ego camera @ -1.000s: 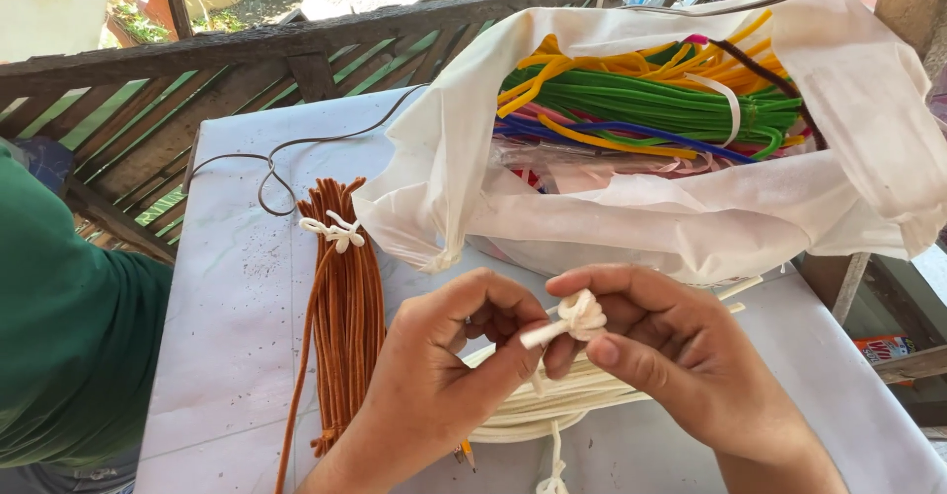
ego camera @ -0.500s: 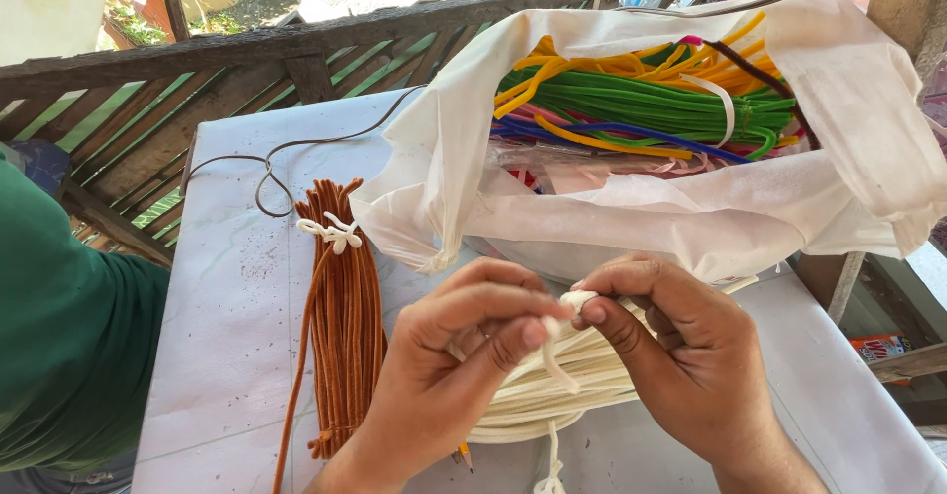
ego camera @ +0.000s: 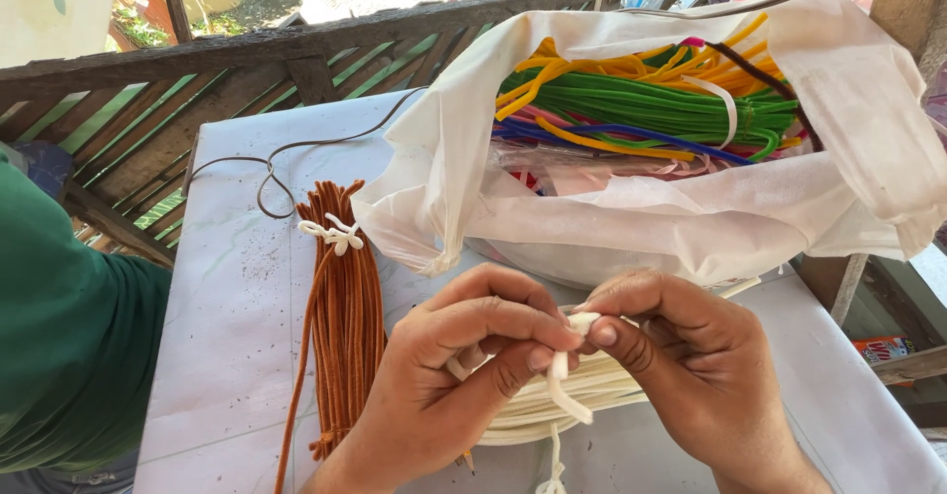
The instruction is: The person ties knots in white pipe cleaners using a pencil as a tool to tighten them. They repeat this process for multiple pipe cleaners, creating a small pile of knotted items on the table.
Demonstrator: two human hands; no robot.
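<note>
L hand [ego camera: 449, 371] and R hand [ego camera: 681, 356] met at 6 o'clock over table [ego camera: 237, 287], fingers pinched shut on white tie strip [ego camera: 567, 381] around cream stem bundle [ego camera: 552, 410]. Risk: tie end short, could slip from pinch and knot loosen, bundle splaying. Orange bundle [ego camera: 345, 317] lay at 9 o'clock, bag [ego camera: 631, 208] at 12.

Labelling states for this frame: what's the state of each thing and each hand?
White fuzzy tie strip: pinched by both hands.
Cream stem bundle: lying flat, under the hands.
Orange-brown stem bundle: tied, flat.
White plastic bag: open, full.
Left hand: pinching.
Right hand: pinching.
</note>
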